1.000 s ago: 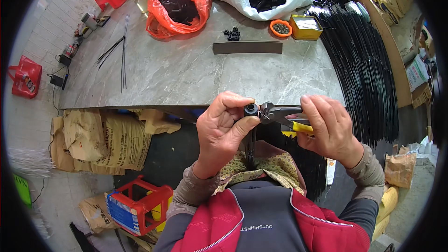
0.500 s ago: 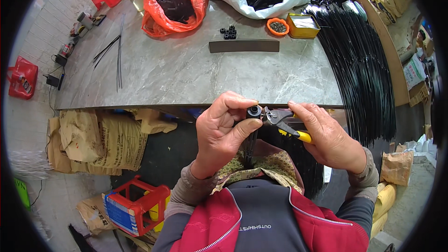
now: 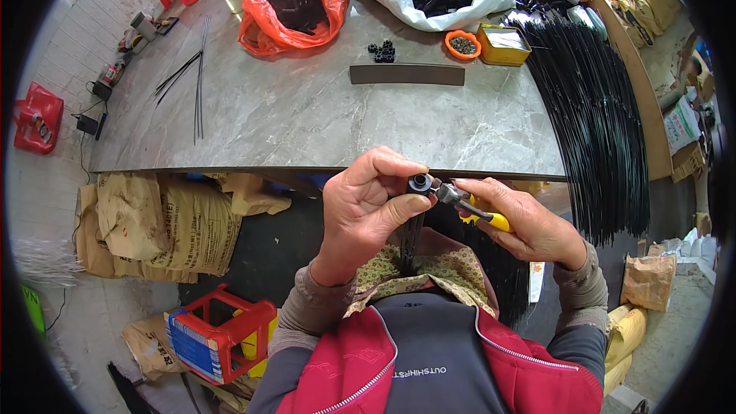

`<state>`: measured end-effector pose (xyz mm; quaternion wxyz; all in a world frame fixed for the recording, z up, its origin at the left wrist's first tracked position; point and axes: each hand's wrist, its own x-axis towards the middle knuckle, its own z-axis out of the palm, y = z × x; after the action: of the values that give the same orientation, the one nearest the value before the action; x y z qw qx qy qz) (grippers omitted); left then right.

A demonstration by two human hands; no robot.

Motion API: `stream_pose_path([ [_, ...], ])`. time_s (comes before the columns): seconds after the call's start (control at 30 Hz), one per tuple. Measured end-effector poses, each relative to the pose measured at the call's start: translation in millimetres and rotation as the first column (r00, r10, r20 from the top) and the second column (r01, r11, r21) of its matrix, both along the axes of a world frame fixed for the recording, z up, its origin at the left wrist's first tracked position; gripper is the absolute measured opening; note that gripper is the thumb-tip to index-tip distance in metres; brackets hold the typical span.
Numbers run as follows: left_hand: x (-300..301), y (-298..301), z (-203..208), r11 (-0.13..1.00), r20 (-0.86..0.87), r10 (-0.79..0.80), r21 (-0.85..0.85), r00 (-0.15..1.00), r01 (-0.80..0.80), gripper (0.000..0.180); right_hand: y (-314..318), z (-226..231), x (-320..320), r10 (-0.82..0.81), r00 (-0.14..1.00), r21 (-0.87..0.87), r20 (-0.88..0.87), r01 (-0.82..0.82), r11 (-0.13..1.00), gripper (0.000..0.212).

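Note:
Between the thumb and fingers of my left hand is a black round fitting with a hole in its top. Thin black rods hang below it toward my lap. My right hand is closed round the yellow-and-black handles of a pair of pliers. Their metal jaws meet the right side of the fitting, near my left fingertips. Whatever the jaws grip there is too small to make out. A patterned cloth covers my lap under the rods.
Beyond my hands stretches a grey marbled table. On it lie a dark flat strip, an orange dish of small parts, a yellow tin, bags of black pieces, and a long stack of black rods. A red stool stands lower left.
My right hand has moved slightly left and closed more tightly round the plier handles, which have come together and turned. My left hand keeps its hold on the fitting.

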<state>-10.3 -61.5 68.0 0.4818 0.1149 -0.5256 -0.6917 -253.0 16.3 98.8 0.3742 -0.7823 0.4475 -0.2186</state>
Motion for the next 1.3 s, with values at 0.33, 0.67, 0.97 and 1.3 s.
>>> stream_pose_path([
  [0.33, 1, 2, 1, 1.000, -0.007, 0.013, -0.015, 1.000, -0.013, 0.029, 4, 5, 0, 0.044, 0.988, 0.117, 0.146, -0.061, 0.991, 0.049],
  [0.67, -4, 10, 8, 0.998, 0.081, 0.024, -0.067, 0.996, -0.019, 0.030, -21, -6, -15, 0.133, 0.841, 0.621, 0.524, -0.484, 0.617, 0.044],
  [0.97, -6, 2, 2, 0.992, 0.054, 0.117, -0.044, 0.992, -0.115, 0.029, 2, 13, 4, -0.257, 0.964, 0.143, 0.073, 0.245, 0.959, 0.062],
  [1.3, -7, 7, 6, 0.990, 0.070, 0.137, -0.037, 0.988, -0.134, 0.029, 21, -1, 8, -0.260, 0.953, -0.425, -0.158, 0.172, 0.889, 0.066],
])
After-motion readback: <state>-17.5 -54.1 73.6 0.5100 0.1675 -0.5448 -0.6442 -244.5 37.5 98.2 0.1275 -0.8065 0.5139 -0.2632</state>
